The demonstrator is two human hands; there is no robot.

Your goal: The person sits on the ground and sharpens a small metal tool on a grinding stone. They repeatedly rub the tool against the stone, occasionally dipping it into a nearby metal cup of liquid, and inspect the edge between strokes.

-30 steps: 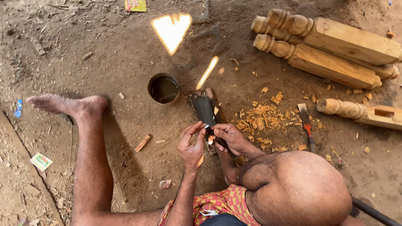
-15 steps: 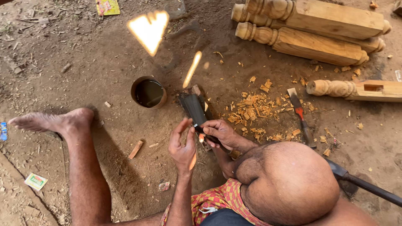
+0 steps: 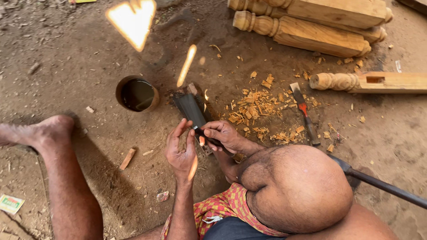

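- Sharpening stone, a dark flat slab, lies on the dirt floor in front of the seated person, slanting from upper left down toward the hands.
- A thin dark tool, its shape hard to make out, sits at the near end of the slab.
- The right hand has its fingers curled tight around that tool, knuckles facing the camera.
- The left hand is half open just beside it, fingers straight and spread a little, fingertips touching the tool near the slab's near end; it clasps nothing.
- A round cup of dark liquid stands just left of the slab's far end.
- A heap of wood chips lies on the ground to the right of the slab.
- A chisel with a red band on its handle lies beyond the chips, apart from both hands.
- Turned wooden legs are stacked at the top right, and a single one lies below them.
- The person's bare left foot rests on the dirt at the left, and a bent knee fills the lower right.
- A small stick of wood lies between the left leg and the left hand.
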